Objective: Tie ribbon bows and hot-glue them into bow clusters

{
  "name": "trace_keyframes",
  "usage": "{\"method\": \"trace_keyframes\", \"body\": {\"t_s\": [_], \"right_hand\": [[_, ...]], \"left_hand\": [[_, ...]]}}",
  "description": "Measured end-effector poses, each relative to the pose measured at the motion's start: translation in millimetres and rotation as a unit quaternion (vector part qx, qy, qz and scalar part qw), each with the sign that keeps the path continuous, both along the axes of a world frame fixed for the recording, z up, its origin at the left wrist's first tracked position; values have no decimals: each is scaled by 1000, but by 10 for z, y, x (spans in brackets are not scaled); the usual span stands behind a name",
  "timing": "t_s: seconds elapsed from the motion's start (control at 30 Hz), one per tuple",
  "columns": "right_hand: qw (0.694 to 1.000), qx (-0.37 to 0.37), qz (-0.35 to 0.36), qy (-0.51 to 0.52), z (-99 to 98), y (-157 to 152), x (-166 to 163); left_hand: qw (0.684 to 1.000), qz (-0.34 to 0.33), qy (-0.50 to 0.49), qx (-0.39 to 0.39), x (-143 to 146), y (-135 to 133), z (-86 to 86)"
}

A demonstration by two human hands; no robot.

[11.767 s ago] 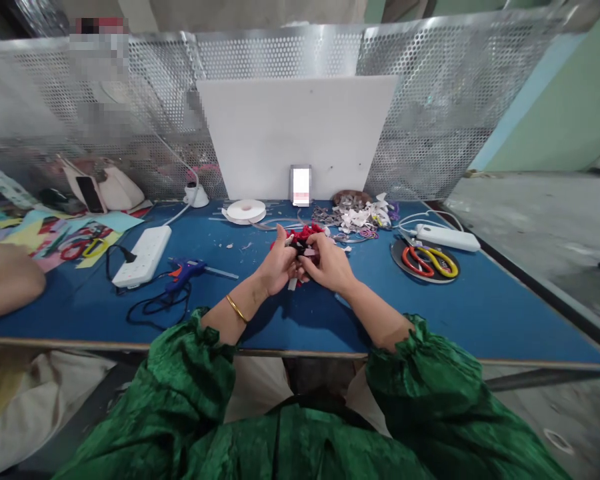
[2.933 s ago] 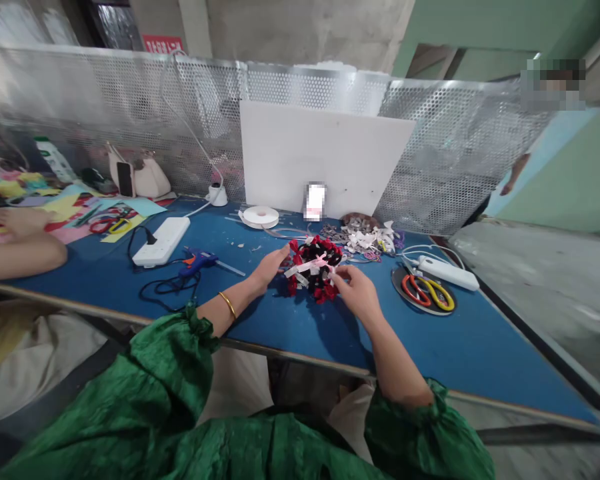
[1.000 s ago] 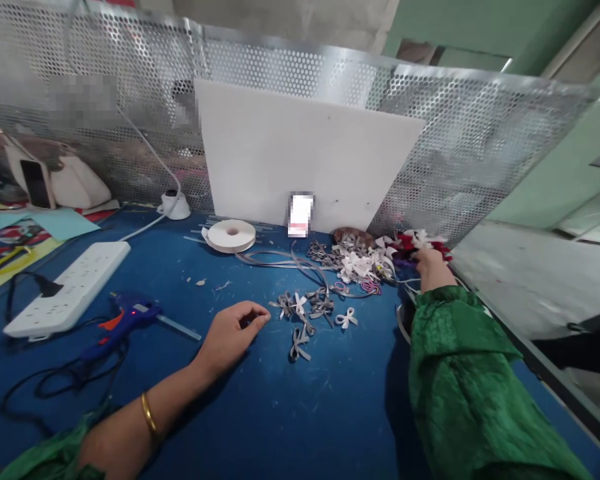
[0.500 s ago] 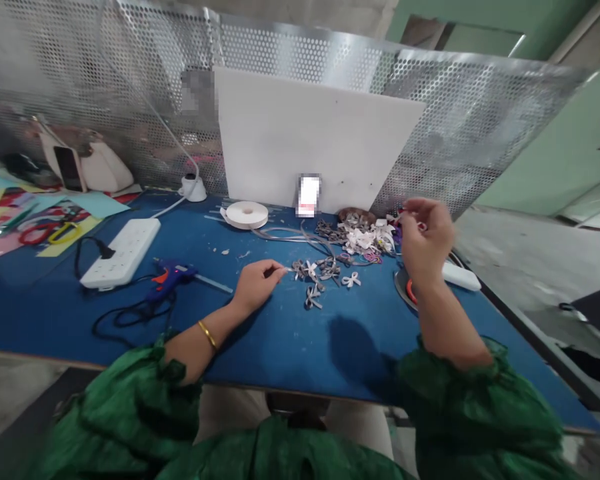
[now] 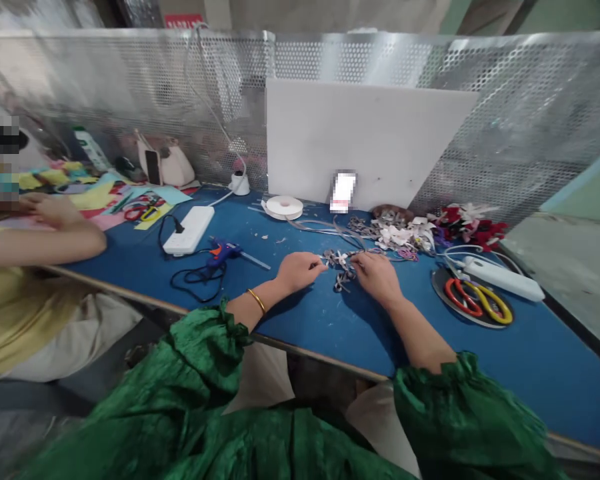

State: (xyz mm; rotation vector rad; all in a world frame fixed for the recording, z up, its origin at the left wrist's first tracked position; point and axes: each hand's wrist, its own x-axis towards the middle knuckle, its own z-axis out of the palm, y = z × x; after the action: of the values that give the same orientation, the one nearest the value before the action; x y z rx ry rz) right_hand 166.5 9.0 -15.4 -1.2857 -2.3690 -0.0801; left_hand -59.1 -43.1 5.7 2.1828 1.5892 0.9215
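Both my hands rest on the blue table (image 5: 330, 327), meeting over a small cluster of grey ribbon bows (image 5: 341, 261). My left hand (image 5: 300, 270), with a gold bangle at the wrist, pinches at the left side of the cluster. Coming in from the right, my right hand (image 5: 377, 275) lies knuckles up with its fingers curled onto the bows. A red and black flower bunch with white bows (image 5: 473, 223) lies at the far right by the metal screen, away from both hands.
A pile of white and grey bows (image 5: 395, 233), a ribbon roll (image 5: 284, 207), a white board (image 5: 365, 143). Scissors on a dark plate (image 5: 477, 301), a white charger (image 5: 503, 280). A blue glue gun (image 5: 223, 251), a power strip (image 5: 189, 230). A co-worker's arm (image 5: 45, 240) at left.
My right hand has come back from the far right, where the red and black bunch now lies, down to the grey bows. My left hand has stayed beside the bows.
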Motion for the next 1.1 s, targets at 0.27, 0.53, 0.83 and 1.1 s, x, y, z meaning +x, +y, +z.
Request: {"method": "trace_keyframes", "body": {"t_s": [0.27,0.53,0.83,1.1], "right_hand": [[999,45,-1,-2,6,37,84],[999,42,-9,-13,11,3,49],[984,28,-173,22,94,102,263],[982,-30,-186,22,92,110,247]], "left_hand": [[997,69,18,-4,-213,-777,212],[865,401,300,-27,-1274,-867,253],[844,374,350,-162,-1693,-670,151],[846,405,344,-51,-1723,-698,140]]}}
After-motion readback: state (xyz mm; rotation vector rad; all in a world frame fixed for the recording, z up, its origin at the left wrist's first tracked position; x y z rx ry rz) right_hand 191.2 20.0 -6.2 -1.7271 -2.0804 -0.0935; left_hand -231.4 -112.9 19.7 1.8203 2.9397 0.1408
